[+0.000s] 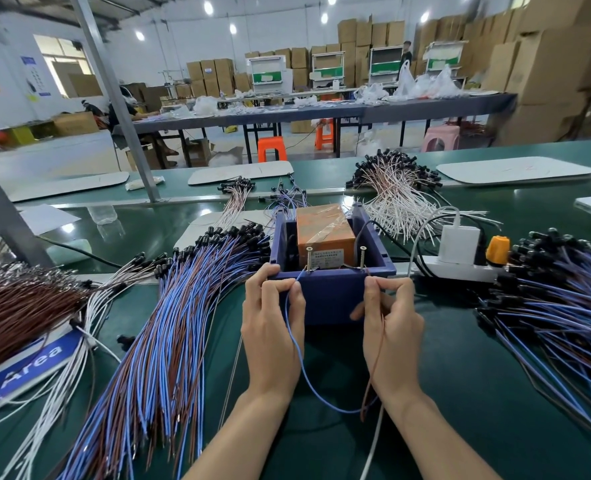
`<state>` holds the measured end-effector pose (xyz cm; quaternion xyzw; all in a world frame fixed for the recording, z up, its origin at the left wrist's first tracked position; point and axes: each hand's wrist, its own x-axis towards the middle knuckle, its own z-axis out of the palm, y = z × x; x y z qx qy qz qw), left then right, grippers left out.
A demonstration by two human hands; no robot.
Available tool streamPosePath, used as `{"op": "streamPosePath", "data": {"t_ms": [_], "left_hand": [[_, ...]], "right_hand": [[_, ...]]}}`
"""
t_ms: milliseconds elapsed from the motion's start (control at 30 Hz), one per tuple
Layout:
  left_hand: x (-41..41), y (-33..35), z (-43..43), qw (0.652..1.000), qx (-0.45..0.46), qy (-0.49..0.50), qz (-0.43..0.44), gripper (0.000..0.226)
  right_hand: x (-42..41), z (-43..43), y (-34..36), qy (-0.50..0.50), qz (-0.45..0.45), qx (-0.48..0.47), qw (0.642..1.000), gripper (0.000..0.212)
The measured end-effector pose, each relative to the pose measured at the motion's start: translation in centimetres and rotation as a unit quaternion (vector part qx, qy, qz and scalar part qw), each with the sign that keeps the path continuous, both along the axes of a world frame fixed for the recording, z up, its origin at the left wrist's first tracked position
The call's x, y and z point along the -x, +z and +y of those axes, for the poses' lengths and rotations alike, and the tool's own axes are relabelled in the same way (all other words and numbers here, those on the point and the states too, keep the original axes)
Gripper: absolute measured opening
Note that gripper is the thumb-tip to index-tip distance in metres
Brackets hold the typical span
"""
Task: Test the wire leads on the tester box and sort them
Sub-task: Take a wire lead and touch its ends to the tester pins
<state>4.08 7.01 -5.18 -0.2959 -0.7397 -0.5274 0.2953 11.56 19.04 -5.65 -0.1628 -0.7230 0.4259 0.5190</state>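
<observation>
1. Head view cut both forearms off at the bottom edge, and the near edge of the table (460,393) lay out of frame.
2. Left hand (273,323) pinched the blue strand (301,362) of one lead (342,410) at the front rim of the box (332,296), just below the left screw (309,259).
3. Right hand (391,327) pinched the brown strand (373,370) likewise, below the right screw (362,258). Its curled fingers hid that strand's tip, so contact could not be told.
4. The blue tip reached the left screw's foot, but it was too small to say whether it touched.
5. The strands met in a dark, blurred spot between the wrists.
6. The box stood mid-table with its open top up and an orange unit (325,230) inside. Both screws stood upright on the front rim.
7. The left pile (169,323) lay just beside the left hand. The right pile (557,306) lay farther off. A power strip (460,270) sat just beside the box's right corner. Bare table showed between and around the forearms.
8. The lead hung as a U, its long axis running near to far. Both ends pointed away from the person, and the bend lay toward them.
</observation>
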Motion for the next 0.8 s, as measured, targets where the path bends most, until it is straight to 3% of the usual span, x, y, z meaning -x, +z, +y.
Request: {"op": "streamPosePath", "data": {"t_ms": [800], "left_hand": [[0.28,-0.29,0.01,1.0,0.003,-0.002,0.013,0.021]], "right_hand": [[0.02,0.03,0.03,-0.008,-0.009,-0.018,1.0,0.012]]}}
